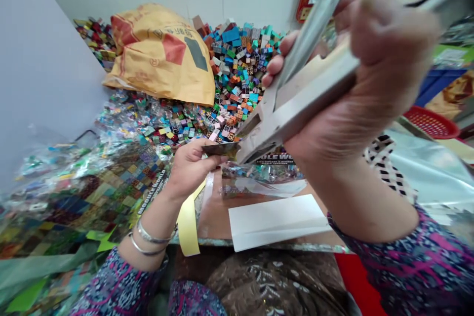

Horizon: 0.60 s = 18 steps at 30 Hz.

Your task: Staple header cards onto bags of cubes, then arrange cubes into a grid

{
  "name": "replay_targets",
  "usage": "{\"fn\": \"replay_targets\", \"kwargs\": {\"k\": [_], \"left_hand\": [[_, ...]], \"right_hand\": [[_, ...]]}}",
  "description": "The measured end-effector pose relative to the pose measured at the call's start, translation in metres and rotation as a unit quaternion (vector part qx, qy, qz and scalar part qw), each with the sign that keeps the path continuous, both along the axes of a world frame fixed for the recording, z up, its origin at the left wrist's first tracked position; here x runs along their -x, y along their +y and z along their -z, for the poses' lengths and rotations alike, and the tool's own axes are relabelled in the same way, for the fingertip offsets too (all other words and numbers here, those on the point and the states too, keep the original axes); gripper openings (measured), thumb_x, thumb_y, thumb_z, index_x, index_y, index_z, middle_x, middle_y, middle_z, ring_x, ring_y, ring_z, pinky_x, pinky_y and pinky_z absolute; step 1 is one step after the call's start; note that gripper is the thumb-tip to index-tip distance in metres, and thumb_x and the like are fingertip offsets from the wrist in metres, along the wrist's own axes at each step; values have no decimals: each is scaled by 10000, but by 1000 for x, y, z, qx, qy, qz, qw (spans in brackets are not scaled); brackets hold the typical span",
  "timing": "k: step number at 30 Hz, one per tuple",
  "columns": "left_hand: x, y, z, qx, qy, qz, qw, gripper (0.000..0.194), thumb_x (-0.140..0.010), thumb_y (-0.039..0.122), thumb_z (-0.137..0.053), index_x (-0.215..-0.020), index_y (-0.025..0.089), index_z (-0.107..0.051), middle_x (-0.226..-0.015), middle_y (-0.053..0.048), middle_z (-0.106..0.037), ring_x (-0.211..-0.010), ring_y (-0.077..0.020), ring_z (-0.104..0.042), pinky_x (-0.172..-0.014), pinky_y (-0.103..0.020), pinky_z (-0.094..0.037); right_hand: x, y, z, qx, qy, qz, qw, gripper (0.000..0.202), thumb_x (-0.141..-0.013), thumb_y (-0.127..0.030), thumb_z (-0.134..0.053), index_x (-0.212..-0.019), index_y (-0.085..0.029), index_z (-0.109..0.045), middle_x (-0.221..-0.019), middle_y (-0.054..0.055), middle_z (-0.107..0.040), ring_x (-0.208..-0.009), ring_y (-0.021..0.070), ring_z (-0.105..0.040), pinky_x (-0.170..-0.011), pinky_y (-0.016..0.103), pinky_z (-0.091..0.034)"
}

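Note:
My right hand (355, 79) is wrapped around a metal plier stapler (296, 108), which slants down to the left with its handles spread apart. The stapler's nose meets the edge of a dark header card (221, 148). Between thumb and fingers, my left hand (196, 165) pinches the other end of that card. Beneath the stapler lies a clear bag (270, 173) of small coloured pieces, with white lettering at its top. I cannot tell whether the jaws are closed on the card, nor whether card and bag are joined.
A white paper strip (277, 219) and a yellow strip (188, 227) lie near the table's front edge. Packed bags (92, 197) pile up on the left. Loose coloured blocks (240, 69) are heaped behind, beside a yellow sack (159, 54). A red basket (431, 121) stands right.

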State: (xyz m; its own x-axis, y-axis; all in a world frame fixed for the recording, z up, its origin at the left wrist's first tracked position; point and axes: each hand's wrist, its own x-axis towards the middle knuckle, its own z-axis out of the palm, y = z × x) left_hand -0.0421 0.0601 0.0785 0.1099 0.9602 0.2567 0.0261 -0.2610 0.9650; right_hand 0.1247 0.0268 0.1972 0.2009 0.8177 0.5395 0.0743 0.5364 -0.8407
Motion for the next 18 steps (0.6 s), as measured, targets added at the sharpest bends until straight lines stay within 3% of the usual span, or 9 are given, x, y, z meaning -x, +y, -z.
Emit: {"fn": "replay_targets", "kwargs": {"k": [2,5,10,14,18], "left_hand": [[-1,0,-1,12,-5,10,1000,193,-558,216,-839,-705,183,-719,-706,-1,-698,-654,-147,-628,-608,-264,-528],[-1,1,-2,11,-1,13,1000,185,-555,214,-831,-691,182,-709,-683,5,-693,-626,-137,-616,-595,-259,-526],[2,3,0,-16,33,18,999,164,-598,231,-810,-722,182,-713,-708,-14,-704,-701,-175,-650,-697,-320,-563],[3,3,-1,-24,40,24,999,159,-608,228,-806,-718,181,-702,-696,-5,-699,-690,-170,-649,-698,-314,-556],[2,3,-5,-18,36,22,999,167,-591,212,-815,-713,175,-707,-684,8,-697,-656,-148,-631,-674,-286,-544]], "right_hand": [[7,4,3,-68,91,-39,993,337,-824,-437,-504,-1126,-308,-429,-993,7,-569,-1028,248,-634,-874,418,-564],[16,7,7,-61,121,-92,986,315,-727,-417,-657,-939,-289,-464,-846,-30,-539,-866,208,-641,-772,368,-560],[25,15,21,-9,123,-101,987,651,-671,-393,-710,-1223,-286,-381,-1172,9,-564,-1143,237,-587,-877,358,-547],[24,20,28,-9,78,-69,995,640,-693,-400,-696,-1241,-304,-380,-1274,2,-537,-1163,234,-585,-849,335,-546],[21,19,21,-19,53,-58,997,627,-724,-378,-686,-1268,-283,-390,-1236,-10,-582,-1082,196,-609,-810,307,-554]]}}
